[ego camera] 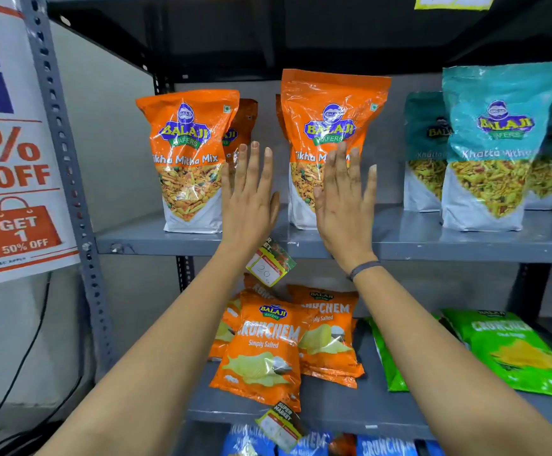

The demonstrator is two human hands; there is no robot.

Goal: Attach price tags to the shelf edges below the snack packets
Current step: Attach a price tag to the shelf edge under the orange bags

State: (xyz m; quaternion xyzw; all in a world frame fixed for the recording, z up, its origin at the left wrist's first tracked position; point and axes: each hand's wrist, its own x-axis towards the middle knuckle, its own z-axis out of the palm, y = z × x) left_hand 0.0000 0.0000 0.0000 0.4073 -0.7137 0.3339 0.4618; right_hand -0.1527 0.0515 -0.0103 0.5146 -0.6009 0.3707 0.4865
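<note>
Two orange Tikha Mitha Mix packets stand upright on the grey middle shelf (156, 240): one on the left (187, 159), one on the right (325, 126). My left hand (250, 199) is raised flat in the gap between them, fingers apart, holding nothing. My right hand (345, 205) is flat in front of the right packet; whether it touches it I cannot tell. A price tag marked 20 (269, 263) hangs tilted from the shelf edge between my wrists. A second tag (281, 422) hangs from the lower shelf edge below the orange Crunchem packets (261, 350).
Teal Khatta Mitha packets (495, 149) stand at the right of the middle shelf. Green packets (511, 350) lie on the lower shelf, blue ones (383, 447) below. A discount poster (11, 153) hangs left of the perforated upright (67, 159). A yellow tag (452, 1) hangs from the top shelf.
</note>
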